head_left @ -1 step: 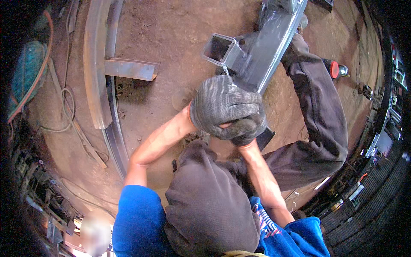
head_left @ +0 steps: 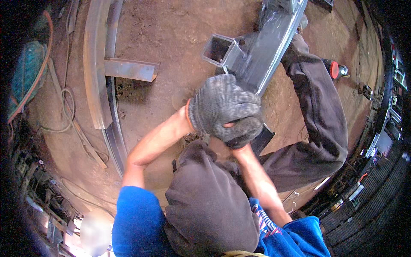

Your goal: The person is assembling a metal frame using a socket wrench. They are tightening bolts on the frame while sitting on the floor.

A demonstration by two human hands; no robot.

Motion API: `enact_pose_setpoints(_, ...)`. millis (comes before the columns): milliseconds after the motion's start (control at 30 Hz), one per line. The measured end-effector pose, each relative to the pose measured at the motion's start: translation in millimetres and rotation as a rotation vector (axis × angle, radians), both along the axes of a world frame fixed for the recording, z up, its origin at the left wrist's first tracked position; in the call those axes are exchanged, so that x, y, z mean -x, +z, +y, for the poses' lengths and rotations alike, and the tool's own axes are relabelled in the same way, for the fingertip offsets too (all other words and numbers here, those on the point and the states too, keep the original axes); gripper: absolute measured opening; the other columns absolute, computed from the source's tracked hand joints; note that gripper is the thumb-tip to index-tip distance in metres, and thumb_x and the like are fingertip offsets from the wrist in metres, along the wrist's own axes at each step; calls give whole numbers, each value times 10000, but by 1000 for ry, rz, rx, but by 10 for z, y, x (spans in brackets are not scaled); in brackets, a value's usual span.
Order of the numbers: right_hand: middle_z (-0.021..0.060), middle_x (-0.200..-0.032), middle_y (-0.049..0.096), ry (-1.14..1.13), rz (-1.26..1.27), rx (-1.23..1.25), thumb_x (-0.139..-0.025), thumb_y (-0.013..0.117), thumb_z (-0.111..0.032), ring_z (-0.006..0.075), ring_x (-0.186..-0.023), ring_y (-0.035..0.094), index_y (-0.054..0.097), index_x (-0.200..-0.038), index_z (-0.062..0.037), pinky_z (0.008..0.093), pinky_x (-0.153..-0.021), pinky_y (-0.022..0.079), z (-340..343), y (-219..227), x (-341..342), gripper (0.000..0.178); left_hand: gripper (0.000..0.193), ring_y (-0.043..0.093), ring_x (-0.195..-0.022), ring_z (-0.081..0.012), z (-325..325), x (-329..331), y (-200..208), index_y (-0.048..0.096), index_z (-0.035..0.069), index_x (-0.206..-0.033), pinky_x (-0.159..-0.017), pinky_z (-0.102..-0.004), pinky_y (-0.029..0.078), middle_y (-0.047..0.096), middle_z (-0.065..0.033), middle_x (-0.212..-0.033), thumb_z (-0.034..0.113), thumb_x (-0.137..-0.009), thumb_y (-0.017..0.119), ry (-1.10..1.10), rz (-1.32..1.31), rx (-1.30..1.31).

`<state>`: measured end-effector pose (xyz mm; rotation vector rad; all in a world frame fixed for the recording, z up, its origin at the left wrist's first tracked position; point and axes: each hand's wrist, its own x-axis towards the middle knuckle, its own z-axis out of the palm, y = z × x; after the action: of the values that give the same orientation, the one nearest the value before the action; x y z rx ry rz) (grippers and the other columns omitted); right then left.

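Observation:
Both my hands wear grey knitted gloves and are pressed together at the near end of a grey steel beam [head_left: 267,51]. My left hand [head_left: 218,103] lies over the top, its fingers curled. Beneath and beside it, my right hand [head_left: 245,132] is closed too, partly covered by the left. What they grip is hidden between the gloves. A short square tube [head_left: 231,53] with an open end juts from the beam's left side, just beyond my left hand. A small thin metal bit [head_left: 225,70] shows between that tube and the glove.
Left of me lie a long rusty steel section [head_left: 96,64] and a short steel piece [head_left: 130,69] sticking out from it. A cable [head_left: 68,103] loops over the dirt floor. My bent right leg [head_left: 321,98] flanks the beam; a red-ringed tool [head_left: 335,70] lies beyond it.
Both clasped hands have shifted slightly toward my body and to the left. The beam and its square tube have stayed in place.

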<state>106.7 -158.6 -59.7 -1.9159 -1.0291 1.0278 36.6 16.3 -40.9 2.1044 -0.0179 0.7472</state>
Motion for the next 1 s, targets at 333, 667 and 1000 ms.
enact_pose_setpoints(333, 138, -1194, 601, -219, -204, 144, -869, 572, -348, 306, -1114, 554, 614, -1158, -94, 414, -941, 433, -15, 147, 709, 387, 323, 662, -633, -347, 358, -511, 487, 687, 82, -617, -561, -427, 519, 631, -160, -596, 372, -754, 649, -433, 341, -552)
enact_pose_setpoints(667, 175, -1269, 551, -5, -677, 146, -898, 555, -328, 327, -1193, 497, 544, -1237, -21, 441, -1018, 374, 292, 584, 365, 458, 430, 669, -753, -318, 459, -245, 830, 708, 53, -865, -683, -379, 532, 680, -135, -803, 446, -696, 744, -46, 456, -87)
enact_pose_setpoints(1000, 127, -1213, 572, 1107, -1339, -558, -797, 622, -291, 317, -1094, 557, 626, -1110, -123, 447, -946, 442, 679, 1061, -665, 355, 977, 600, -1054, -371, -393, 588, -562, 553, 22, -1225, -906, -448, 450, 578, -194, -1263, 610, -500, 842, 543, -231, 229)
